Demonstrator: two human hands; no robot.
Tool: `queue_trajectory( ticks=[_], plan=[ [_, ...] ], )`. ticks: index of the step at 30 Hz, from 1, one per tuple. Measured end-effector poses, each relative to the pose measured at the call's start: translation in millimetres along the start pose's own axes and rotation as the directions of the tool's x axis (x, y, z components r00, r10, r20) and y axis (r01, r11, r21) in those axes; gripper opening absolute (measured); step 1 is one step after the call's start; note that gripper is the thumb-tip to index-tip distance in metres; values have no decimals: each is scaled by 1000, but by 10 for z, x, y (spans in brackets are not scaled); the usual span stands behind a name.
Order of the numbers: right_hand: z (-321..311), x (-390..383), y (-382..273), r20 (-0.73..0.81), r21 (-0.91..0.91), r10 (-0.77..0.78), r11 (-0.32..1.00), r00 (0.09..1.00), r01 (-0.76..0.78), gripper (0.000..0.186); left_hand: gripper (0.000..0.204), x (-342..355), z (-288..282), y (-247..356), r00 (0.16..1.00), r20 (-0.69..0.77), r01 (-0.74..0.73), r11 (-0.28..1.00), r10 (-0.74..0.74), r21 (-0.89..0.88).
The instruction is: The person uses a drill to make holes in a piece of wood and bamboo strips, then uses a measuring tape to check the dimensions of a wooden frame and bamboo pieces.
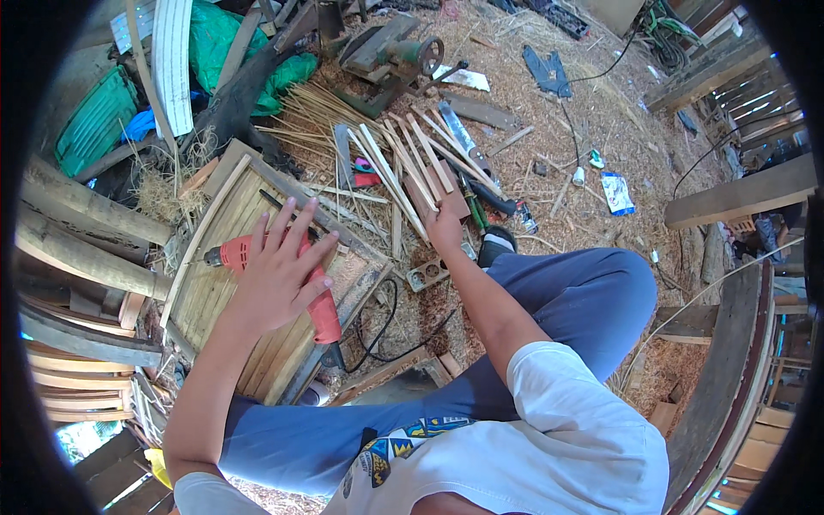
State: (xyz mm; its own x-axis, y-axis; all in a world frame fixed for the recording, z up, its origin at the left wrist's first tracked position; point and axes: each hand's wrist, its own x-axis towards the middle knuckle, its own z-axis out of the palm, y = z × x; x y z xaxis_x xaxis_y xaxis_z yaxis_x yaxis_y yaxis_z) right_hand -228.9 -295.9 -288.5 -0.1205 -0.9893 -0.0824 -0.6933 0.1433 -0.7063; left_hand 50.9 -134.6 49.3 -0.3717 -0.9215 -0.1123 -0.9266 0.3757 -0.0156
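Note:
My left hand [281, 279] is open, its fingers spread above a red power drill [323, 316]. The drill lies on a slatted wooden panel [257, 365] with a curved edge, its bit toward the left, and my hand hides its middle. I cannot tell if my palm touches it. A thin black rod [276, 199] lies near my fingertips. My right hand [444, 227] is closed on the near end of a thin wooden strip [423, 182], in a loose bundle of pale strips on the ground. Its fingertips are partly hidden.
A handsaw [463, 136] lies beyond the strips. Near my foot is a power socket block [427, 275], with a black cable [390, 322] looping beside the panel. A metal machine with a handwheel [429, 55] stands at the back. Wood shavings cover the ground; beams stand at both sides.

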Motion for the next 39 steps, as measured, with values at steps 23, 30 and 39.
queue_trajectory(
  ticks=[23,30,39],
  plan=[
    [-2004,-399,-2471,88,85,-871,489,483,868,15,87,-762,-427,-574,833,-528,124,986,-166,-115],
    [-2242,-1005,-3313,360,294,-914,303,189,907,13,47,-1295,-573,-211,895,-399,99,962,-198,-254],
    [-1768,-1370,-3337,113,266,-938,347,329,899,58,25,-2097,-417,-440,783,-270,364,766,-560,-530]
  ],
)
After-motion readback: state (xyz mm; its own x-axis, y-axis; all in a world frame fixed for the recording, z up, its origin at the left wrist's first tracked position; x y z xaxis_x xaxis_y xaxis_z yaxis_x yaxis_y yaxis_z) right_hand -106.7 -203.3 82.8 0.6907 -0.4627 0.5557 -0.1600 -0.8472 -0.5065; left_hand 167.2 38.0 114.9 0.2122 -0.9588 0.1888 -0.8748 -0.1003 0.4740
